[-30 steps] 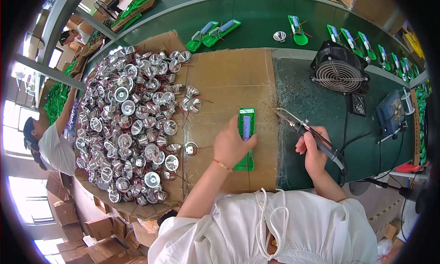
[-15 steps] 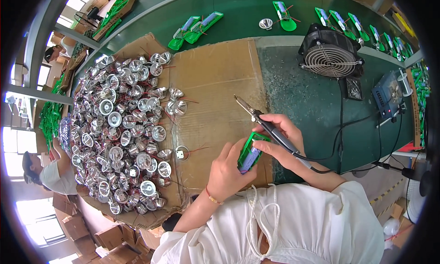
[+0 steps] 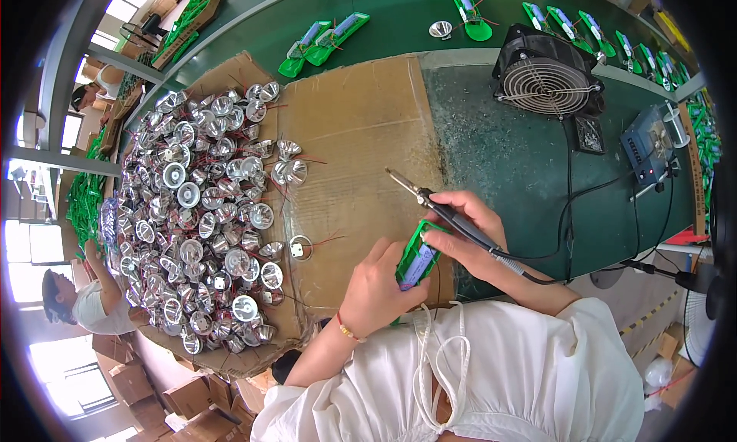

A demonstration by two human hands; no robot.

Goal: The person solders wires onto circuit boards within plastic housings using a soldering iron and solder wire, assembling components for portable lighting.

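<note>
My left hand (image 3: pixel 375 290) is wrapped round a green plastic housing (image 3: pixel 401 269), tilted above the near edge of the cardboard. A blue-violet cylindrical battery (image 3: pixel 419 267) lies inside it. My right hand (image 3: pixel 474 246) holds a soldering iron (image 3: pixel 459 224) by its dark handle, the metal tip pointing up and left, apart from the housing. The right thumb reaches to the housing's upper end. Just left of my hands, a single reflector cup (image 3: pixel 301 248) with thin red wires lies on the cardboard sheet (image 3: pixel 361 158).
A large heap of silvery reflector cups (image 3: pixel 203 211) covers the left side. At the back right stand a black fan (image 3: pixel 546 85) and a blue soldering station (image 3: pixel 643 152), its cable looping to the iron. Green housings (image 3: pixel 338 39) line the far edge. A co-worker (image 3: pixel 100 300) is at left.
The whole view has shifted slightly, mostly left. My hands keep their holds on the housing and the soldering iron. A thin dark wire now shows below the housing. The co-worker at left has shifted.
</note>
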